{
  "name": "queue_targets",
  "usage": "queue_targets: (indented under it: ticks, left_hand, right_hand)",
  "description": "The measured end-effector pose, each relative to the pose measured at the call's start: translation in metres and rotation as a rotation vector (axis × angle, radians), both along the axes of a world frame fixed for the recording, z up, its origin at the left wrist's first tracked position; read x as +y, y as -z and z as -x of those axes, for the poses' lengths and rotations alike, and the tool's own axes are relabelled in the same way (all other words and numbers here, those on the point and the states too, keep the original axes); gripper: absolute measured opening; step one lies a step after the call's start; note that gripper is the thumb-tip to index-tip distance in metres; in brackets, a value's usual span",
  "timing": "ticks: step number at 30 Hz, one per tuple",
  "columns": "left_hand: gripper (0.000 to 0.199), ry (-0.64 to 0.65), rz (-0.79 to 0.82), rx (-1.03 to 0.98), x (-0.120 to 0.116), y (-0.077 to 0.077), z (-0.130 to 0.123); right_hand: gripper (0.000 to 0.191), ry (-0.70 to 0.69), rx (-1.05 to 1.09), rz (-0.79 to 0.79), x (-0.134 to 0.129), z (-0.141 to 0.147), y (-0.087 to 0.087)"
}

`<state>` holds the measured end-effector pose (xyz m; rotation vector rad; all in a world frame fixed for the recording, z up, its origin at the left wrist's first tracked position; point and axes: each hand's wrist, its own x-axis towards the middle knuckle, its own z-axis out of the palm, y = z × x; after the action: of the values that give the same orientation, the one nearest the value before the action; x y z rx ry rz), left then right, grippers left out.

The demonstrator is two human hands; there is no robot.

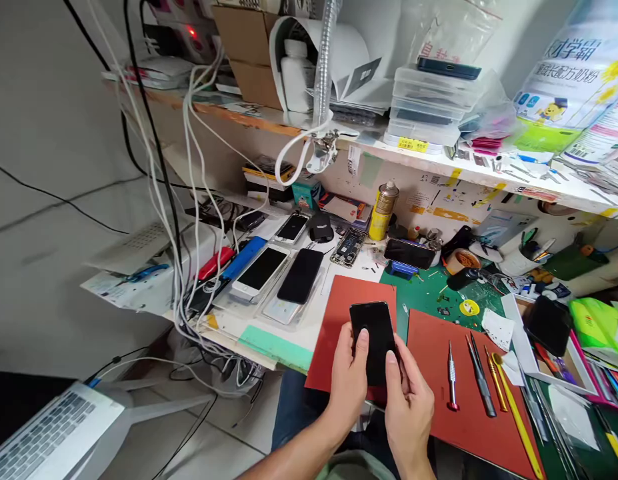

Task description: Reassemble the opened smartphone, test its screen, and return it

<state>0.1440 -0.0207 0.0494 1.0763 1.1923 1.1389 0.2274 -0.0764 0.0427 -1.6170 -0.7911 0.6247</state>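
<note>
A black smartphone [377, 333] with a dark screen is held upright between both hands, over the edge of a reddish-brown mat [329, 333]. My left hand [349, 363] grips its left side, thumb lying on the glass. Around the lower right edge, my right hand [409, 393] is closed, its thumb also on the front. The phone's back is hidden. On a second reddish mat [429, 427] to the right lie a screwdriver [452, 377], black tweezers [481, 377], a gold screwdriver [495, 379] and a yellow tool [516, 417].
Left on the bench lie a white phone [261, 272], a black phone [301, 276] and an opened phone [349, 247]. Behind are a yellow spray can [383, 212] and a phone on a blue stand [409, 254]. White cables [181, 293] hang at left; a loaded shelf [439, 160] overhangs.
</note>
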Motion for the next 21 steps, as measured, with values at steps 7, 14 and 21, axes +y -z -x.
queue_targets:
  ticks: [7, 14, 21]
  left_hand:
    - [0.051, 0.064, -0.201, 0.449, 0.050, -0.003, 0.061]
    - [0.063, -0.171, -0.452, 0.956, 0.097, 0.006, 0.150]
    - [0.056, -0.165, -0.513, 1.081, 0.099, 0.016, 0.159]
  right_hand:
    - [0.070, -0.186, 0.508, 0.115, 0.028, -0.018, 0.006]
    - [0.063, -0.235, 0.437, 0.079, 0.073, -0.012, 0.011]
    - [0.064, -0.193, 0.313, 0.137, 0.091, -0.015, 0.019]
